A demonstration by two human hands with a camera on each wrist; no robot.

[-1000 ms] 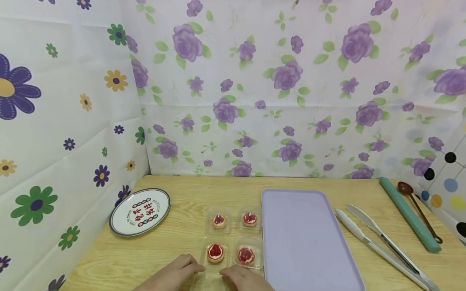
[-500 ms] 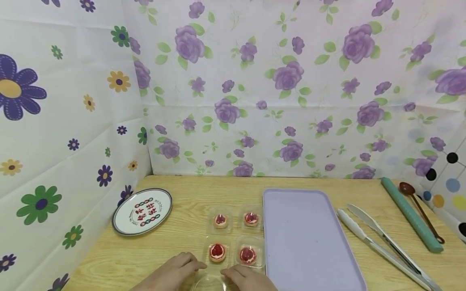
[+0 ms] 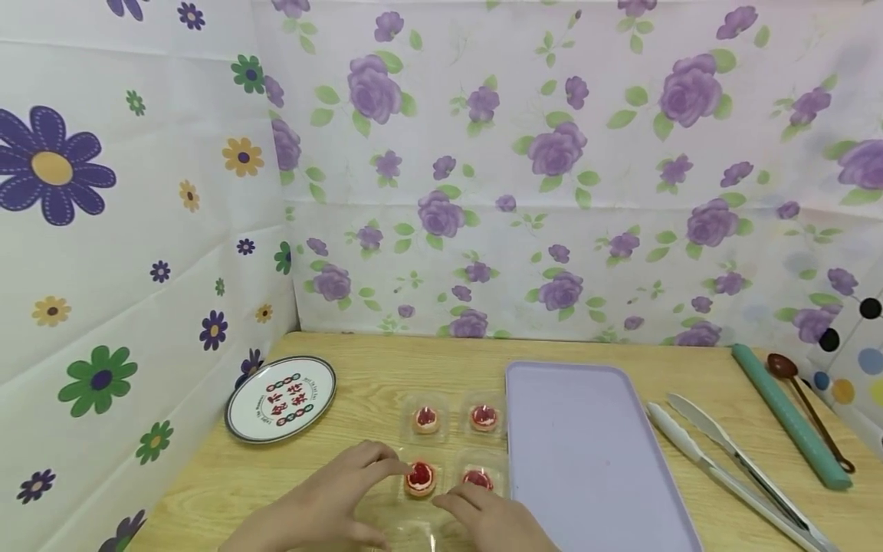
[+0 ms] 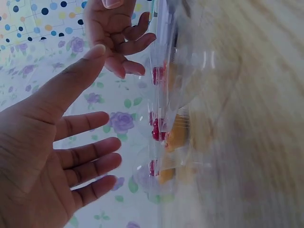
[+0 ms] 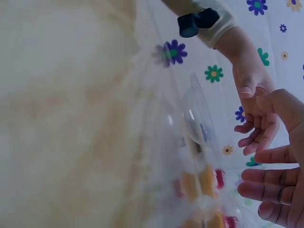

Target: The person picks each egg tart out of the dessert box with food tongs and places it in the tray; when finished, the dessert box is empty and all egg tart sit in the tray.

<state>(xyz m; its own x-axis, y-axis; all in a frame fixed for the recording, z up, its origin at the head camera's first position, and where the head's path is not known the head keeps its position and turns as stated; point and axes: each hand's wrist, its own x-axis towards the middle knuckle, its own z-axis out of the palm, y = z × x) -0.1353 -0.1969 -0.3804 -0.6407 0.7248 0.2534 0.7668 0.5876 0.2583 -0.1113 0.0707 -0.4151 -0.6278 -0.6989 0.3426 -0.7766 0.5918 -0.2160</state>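
Observation:
Small fruit tarts with red tops sit in clear plastic boxes on the wooden table. The near-left tart (image 3: 420, 481) lies between my two hands, and the near-right tart (image 3: 477, 480) is partly covered by the right one. My left hand (image 3: 331, 502) is raised beside the near-left box, its fingers spread and loosely bent. My right hand (image 3: 495, 523) hovers at that box's right side with relaxed fingers. Neither holds anything in the wrist views. A clear domed lid (image 5: 194, 116) stands near the hands in the right wrist view; its edges are hard to make out.
Two more boxed tarts stand behind, a left one (image 3: 426, 420) and a right one (image 3: 484, 418). A lilac tray (image 3: 579, 460) lies to the right, then metal tongs (image 3: 731, 468), a green roll (image 3: 789, 418) and a brown ladle (image 3: 807, 406). A white plate (image 3: 281, 399) lies left.
My left hand has come off the front box's edge, rising forward with its fingers spreading. The right hand has also lifted slightly forward. The head view has swung a little left.

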